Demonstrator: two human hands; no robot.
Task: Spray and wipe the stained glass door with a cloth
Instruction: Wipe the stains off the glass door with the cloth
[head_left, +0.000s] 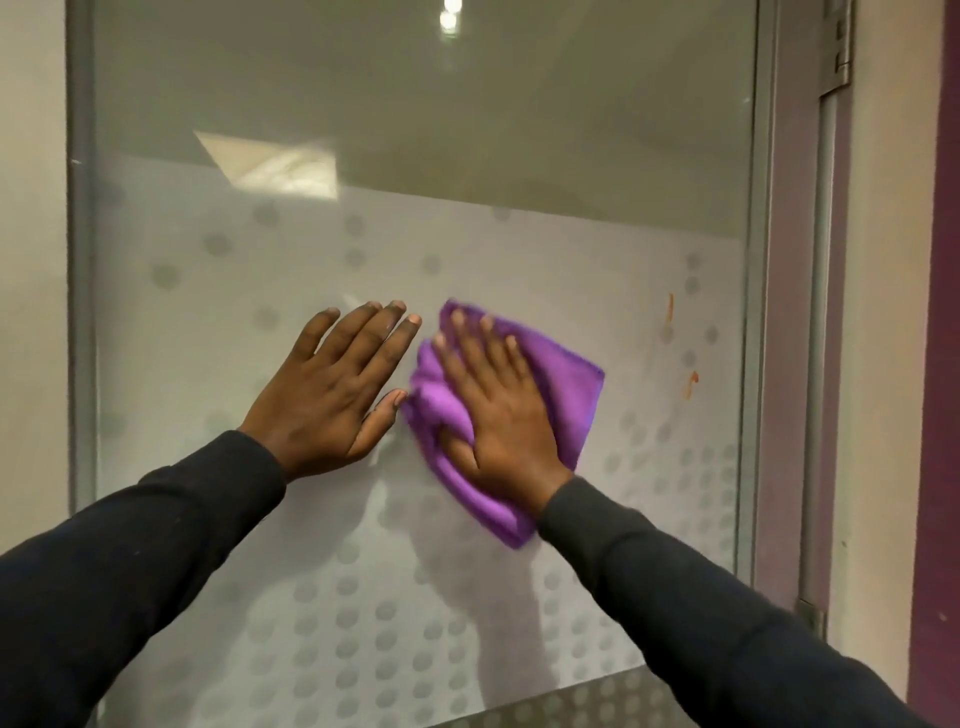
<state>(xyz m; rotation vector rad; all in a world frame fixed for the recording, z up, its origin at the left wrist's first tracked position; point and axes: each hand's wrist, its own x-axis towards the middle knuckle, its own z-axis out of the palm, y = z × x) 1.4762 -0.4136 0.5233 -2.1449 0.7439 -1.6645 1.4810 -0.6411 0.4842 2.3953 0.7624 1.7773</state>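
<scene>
The glass door (467, 130) fills the view, clear at the top and frosted with grey dots lower down. My right hand (493, 410) presses a purple cloth (566, 395) flat against the frosted part, fingers straight and spread. Just left of it, my left hand (332, 389) lies flat on the glass with straight fingers, its thumb almost touching the cloth. Two orange stains mark the glass to the right of the cloth: a vertical streak (670, 310) and a smaller mark (691, 383) below it. No spray bottle is in view.
A grey metal frame (761, 312) edges the glass on the right, with a hinge (839, 47) at the top right. Beyond it is a cream wall with a purple strip (940, 364). Another frame rail (80, 286) runs down the left.
</scene>
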